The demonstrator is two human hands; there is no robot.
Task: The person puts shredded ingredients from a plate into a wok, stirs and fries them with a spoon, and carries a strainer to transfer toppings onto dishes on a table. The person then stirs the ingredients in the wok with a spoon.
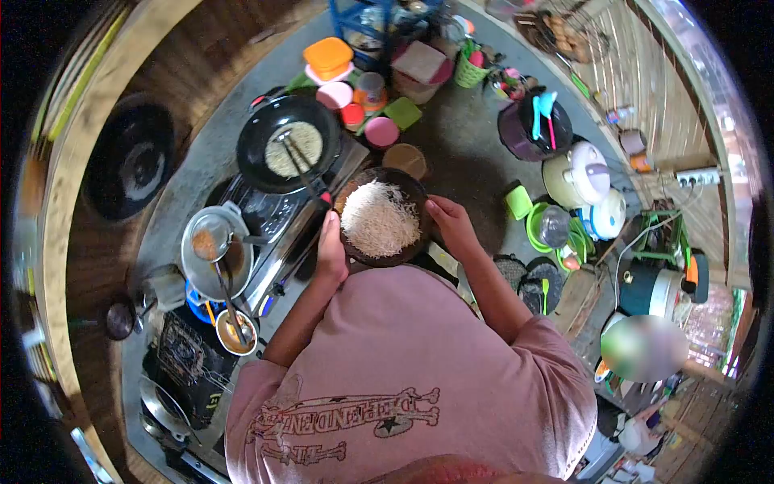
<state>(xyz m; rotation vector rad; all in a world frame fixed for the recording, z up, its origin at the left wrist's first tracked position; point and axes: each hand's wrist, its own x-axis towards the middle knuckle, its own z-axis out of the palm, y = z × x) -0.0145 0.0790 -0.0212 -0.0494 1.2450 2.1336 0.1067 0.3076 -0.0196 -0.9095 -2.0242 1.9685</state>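
Both of my hands hold a dark brown bowl [360, 248] in front of my chest. White, shredded-looking food [379, 218] is heaped inside it; its kind is unclear. My left hand [331, 252] grips the left rim, and my right hand [453, 224] grips the right rim, thumb on top. To the left, a black wok [256, 152] sits on the stove [278, 218] with pale food [302, 147] in it. A metal turner [297, 156] rests in the wok, its red-tipped handle reaching close to the bowl's left rim.
A metal pot [193, 262] with a strainer [211, 240] over it stands lower left, beside a small white bowl [236, 332]. Coloured containers [328, 56] crowd beyond the wok. To the right are a dark bucket [520, 133], a rice cooker [576, 173] and green dishes [538, 230].
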